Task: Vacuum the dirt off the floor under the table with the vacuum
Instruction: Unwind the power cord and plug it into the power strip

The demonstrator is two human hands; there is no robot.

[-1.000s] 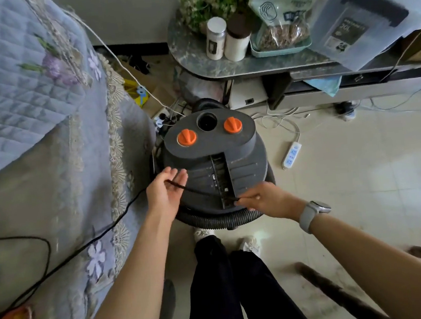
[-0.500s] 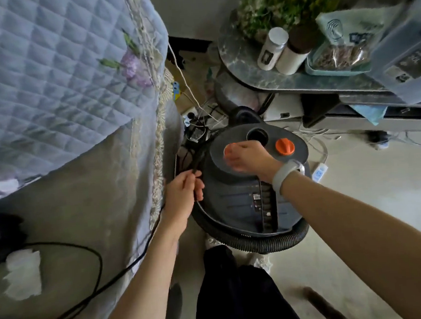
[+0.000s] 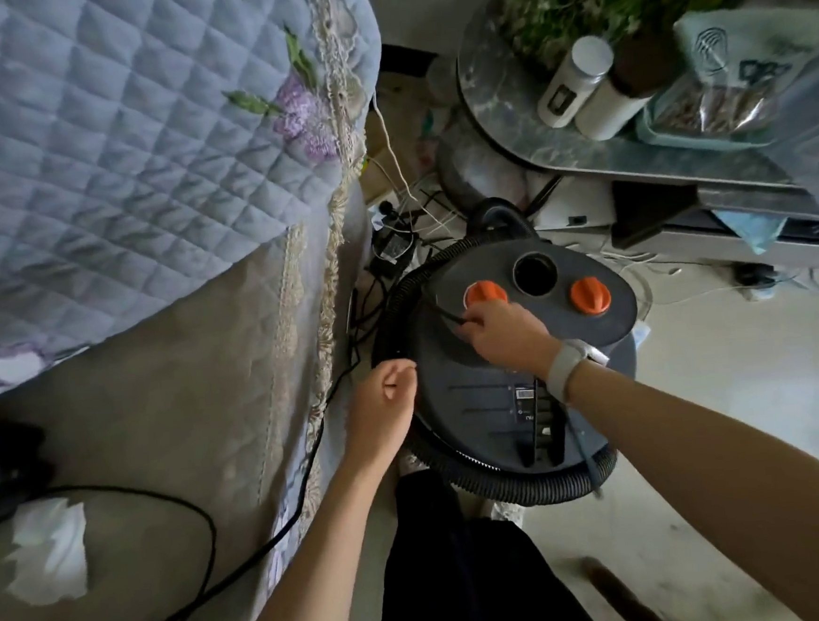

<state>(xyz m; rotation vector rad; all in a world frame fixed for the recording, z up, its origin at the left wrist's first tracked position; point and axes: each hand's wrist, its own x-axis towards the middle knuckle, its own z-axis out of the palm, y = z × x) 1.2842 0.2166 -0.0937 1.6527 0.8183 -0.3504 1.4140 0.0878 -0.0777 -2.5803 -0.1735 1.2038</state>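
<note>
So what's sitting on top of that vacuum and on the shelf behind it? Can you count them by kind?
Orange knobs on the vacuum lid: 2
Round open ports in the lid: 1
White canisters on the shelf: 2
Clear bags of snacks in the tray: 1
Total: 6

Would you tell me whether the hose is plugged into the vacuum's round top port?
Not plugged in: the port gapes dark and empty, while the hose lies coiled around the vacuum.

Dark grey vacuum (image 3: pixel 483 402), orange knobs (image 3: pixel 590 296)
</note>
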